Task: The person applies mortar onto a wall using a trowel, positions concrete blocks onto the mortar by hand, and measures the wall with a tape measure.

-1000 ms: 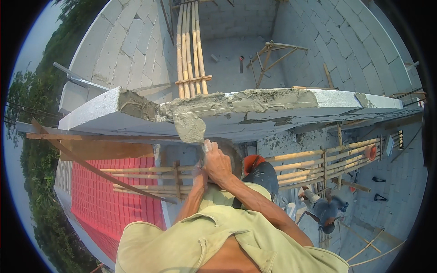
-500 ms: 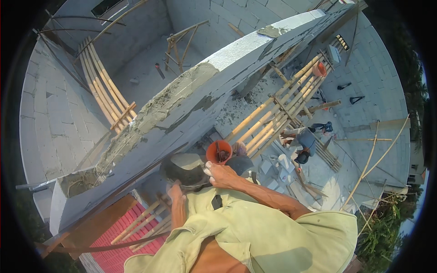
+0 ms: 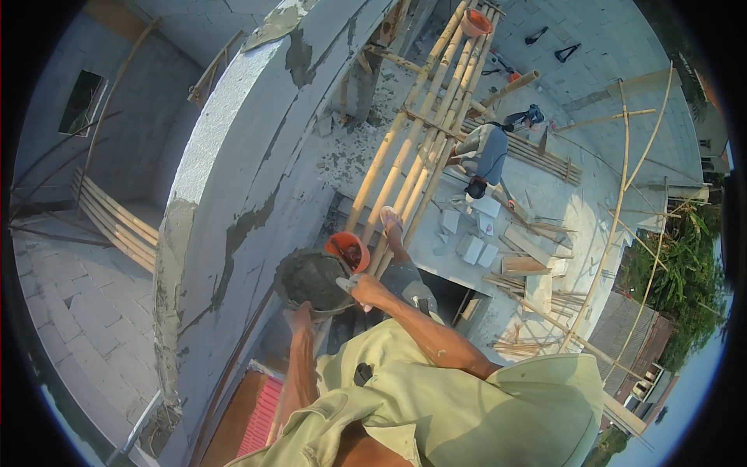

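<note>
My left hand (image 3: pixel 299 317) grips the near rim of a round dark pan (image 3: pixel 310 279) filled with wet grey mortar. My right hand (image 3: pixel 367 290) is closed on a small trowel (image 3: pixel 347 284) whose blade rests at the pan's right edge. The pan hangs beside the top of a grey block wall (image 3: pixel 233 179) smeared with patches of mortar. An orange bucket (image 3: pixel 348 249) sits just beyond the pan. My foot in a sandal (image 3: pixel 391 221) stands on bamboo scaffold poles (image 3: pixel 412 148).
Far below, another person (image 3: pixel 486 152) crouches on a concrete slab among loose blocks (image 3: pixel 471 249) and planks. A second orange bucket (image 3: pixel 475 22) sits at the poles' far end. Bamboo poles (image 3: pixel 117 218) lie inside the wall at left. Red roofing (image 3: pixel 261 416) shows beneath me.
My view has swung right along the wall. My right hand left the mortar on the wall top and came down to the pan, which my left hand now holds up.
</note>
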A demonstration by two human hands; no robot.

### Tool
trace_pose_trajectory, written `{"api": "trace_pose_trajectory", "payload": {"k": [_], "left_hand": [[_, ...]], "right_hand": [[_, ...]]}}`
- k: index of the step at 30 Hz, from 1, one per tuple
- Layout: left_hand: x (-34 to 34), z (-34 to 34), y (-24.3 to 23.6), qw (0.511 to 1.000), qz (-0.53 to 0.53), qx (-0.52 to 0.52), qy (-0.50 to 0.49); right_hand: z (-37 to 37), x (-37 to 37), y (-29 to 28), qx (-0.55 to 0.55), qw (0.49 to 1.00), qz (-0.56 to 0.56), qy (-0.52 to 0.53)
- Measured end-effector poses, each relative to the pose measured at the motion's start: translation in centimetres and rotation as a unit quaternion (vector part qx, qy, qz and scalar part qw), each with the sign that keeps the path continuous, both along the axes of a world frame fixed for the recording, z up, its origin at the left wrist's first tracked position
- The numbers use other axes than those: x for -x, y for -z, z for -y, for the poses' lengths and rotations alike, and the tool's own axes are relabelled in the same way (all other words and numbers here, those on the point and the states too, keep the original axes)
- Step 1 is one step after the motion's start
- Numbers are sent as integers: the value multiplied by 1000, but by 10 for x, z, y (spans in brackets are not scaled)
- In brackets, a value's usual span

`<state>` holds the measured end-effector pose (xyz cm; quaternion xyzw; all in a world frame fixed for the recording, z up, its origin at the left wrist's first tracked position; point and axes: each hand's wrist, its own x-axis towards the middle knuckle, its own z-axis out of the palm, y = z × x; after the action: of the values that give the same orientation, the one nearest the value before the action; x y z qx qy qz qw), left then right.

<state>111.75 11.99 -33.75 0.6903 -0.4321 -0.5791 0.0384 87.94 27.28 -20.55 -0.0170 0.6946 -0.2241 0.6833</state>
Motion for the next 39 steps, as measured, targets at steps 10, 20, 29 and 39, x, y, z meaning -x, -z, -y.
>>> {"api": "trace_pose_trajectory", "payload": {"k": [10,20,29,39], "left_hand": [[158,-45,105,998,-33,-42,37],[350,-68,260,984,-69,-111,119],[435,-94,399,967,-53,-164,187],[371,-40,424,944,10,-139,300]], "right_hand": [[-94,92,119,31,971,-94,219],[-221,28,241,-76,824,-120,548],[-237,42,239,-130,803,-54,579],[-261,74,254,-142,740,12,657]]}}
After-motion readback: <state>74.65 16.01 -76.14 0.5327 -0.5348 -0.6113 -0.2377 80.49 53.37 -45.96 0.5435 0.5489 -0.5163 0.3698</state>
